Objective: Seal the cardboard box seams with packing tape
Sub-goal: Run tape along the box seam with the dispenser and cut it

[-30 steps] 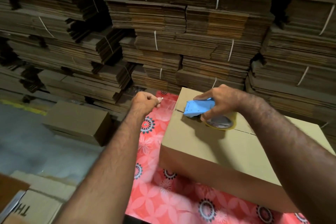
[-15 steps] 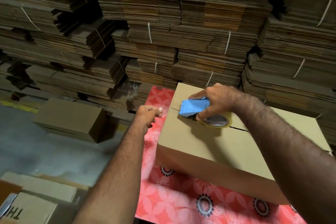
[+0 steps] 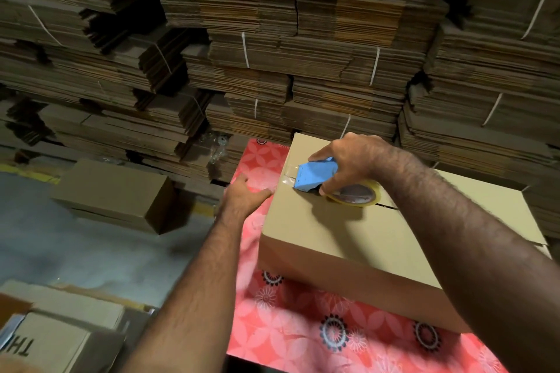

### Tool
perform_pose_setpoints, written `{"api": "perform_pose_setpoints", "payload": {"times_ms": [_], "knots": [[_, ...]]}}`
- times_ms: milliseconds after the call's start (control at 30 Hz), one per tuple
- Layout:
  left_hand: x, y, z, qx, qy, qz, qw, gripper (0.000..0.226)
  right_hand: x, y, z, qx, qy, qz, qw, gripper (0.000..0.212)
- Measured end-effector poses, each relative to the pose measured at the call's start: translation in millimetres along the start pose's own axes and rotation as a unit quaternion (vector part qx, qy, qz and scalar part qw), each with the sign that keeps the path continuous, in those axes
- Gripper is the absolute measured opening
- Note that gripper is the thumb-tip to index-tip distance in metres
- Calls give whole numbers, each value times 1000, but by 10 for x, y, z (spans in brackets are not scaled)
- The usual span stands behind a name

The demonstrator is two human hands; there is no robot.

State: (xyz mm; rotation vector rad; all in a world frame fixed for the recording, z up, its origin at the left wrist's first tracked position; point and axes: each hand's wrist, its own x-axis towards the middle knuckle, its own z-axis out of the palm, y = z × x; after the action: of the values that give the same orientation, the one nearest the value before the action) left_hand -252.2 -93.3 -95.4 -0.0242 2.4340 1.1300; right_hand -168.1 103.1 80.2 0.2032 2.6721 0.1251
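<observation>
Both forearms are bare and hairy, with no sleeves, and the left hand (image 3: 242, 197) and right hand (image 3: 351, 157) are ungloved.

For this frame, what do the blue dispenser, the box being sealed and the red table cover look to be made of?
Blue dispenser: looks like moulded plastic, matte, an even flat colour with crisp edges.
Box: plain brown cardboard, matte, with folded flaps meeting at a seam.
Red table cover: probably vinyl or oilcloth, given its printed flowers and faint sheen; it might also be cloth.

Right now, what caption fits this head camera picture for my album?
Right hand grips a blue tape dispenser on the cardboard box seam; left hand flattens tape at the edge.
</observation>
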Motion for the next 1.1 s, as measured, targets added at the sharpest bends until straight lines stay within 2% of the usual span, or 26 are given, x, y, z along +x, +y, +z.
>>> {"api": "perform_pose_setpoints", "payload": {"times_ms": [100, 200, 267, 400, 467, 533, 633, 667, 733, 800, 833, 867, 900, 967, 1033, 1100], "knots": [[-238, 199, -159, -58, 56, 106, 991, 36, -12, 43, 3, 14, 5, -6, 1000, 81], [-528, 526, -160, -87, 9, 186, 979, 29, -10, 54, 14, 20, 19, -20, 999, 83], [-681, 611, -69, -71, -37, 168, 983, 33, -17, 61, 18, 17, 21, -23, 999, 83], [-785, 481, -4, -188, -102, 73, 974, 46, -28, 105, 30, 46, 10, -24, 999, 83], [-843, 470, -38, -154, -134, 68, 977, 47, -44, 118, 33, 52, 14, -30, 998, 84], [-867, 436, -25, -107, -144, 66, 982, 34, -62, 132, 33, 55, 22, -37, 998, 83], [-834, 405, -16, -101, -160, 41, 981, 33, -78, 152, 49, 56, 25, -41, 997, 82], [-837, 428, -9, -75, -149, 42, 985, 36, -86, 159, 54, 56, 23, -43, 997, 82], [-845, 480, 9, 61, -73, 90, 991, 46, -111, 166, 49, 59, 19, -52, 997, 78], [-961, 483, 32, 202, 53, 204, 956, 54, -134, 177, 32, 63, 13, -63, 996, 71], [-1027, 470, 43, 231, 68, 274, 931, 64, -134, 181, 30, 62, 14, -68, 996, 68], [-1090, 454, 56, 253, 33, 322, 912, 82, -131, 189, 29, 60, 19, -74, 995, 66], [-1181, 446, 68, 271, -19, 333, 903, 107, -119, 196, 29, 59, 23, -79, 995, 65], [-1264, 432, 92, 315, -75, 311, 893, 148, -105, 204, 13, 54, 23, -87, 994, 62], [-1241, 450, 88, 344, -65, 295, 889, 162, -120, 208, -8, 42, 17, -94, 995, 61], [-1193, 469, 73, 364, -64, 294, 882, 165, -140, 228, -16, 39, 19, -99, 994, 61]]}}
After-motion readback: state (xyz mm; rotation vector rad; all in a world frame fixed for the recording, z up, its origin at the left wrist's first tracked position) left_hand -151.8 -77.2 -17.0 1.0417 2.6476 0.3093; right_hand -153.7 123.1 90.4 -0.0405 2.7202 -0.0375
